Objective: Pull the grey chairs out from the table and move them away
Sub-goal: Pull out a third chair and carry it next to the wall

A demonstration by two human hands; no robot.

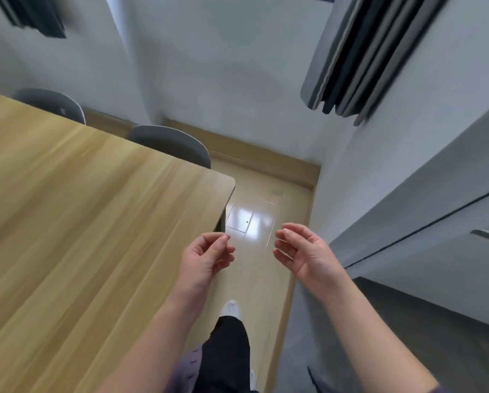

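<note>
- Head view: I see two grey chairs tucked in along the far edge of the table. The nearer grey chair (171,144) shows only its rounded backrest above the tabletop, close to the table's right corner; the farther grey chair (50,103) sits further left along the same edge, also just a backrest.
- Neither chair is touched by a hand; both are well apart from them.
- The wooden table (81,222) fills the left half of my view, light wood grain, with a rounded corner at the right.
- My left hand (206,256) hangs just off the table's right corner, empty, fingers loosely curled with the thumb near the fingertips, holding nothing.
- My right hand (303,253) is level with it further right, also empty, fingers half curled and spread apart from the thumb.
- Between and beyond the hands lies a glossy light floor (254,217) with a bright reflection.
- Below the hands I see a dark trouser leg (229,350) and a white shoe (232,307) on the floor.
- At the right stands a grey cabinet (436,236); above it, dark grey curtains (365,52) hang against the white wall.
- The frame is motion-blurred, so fine detail is lost.
</note>
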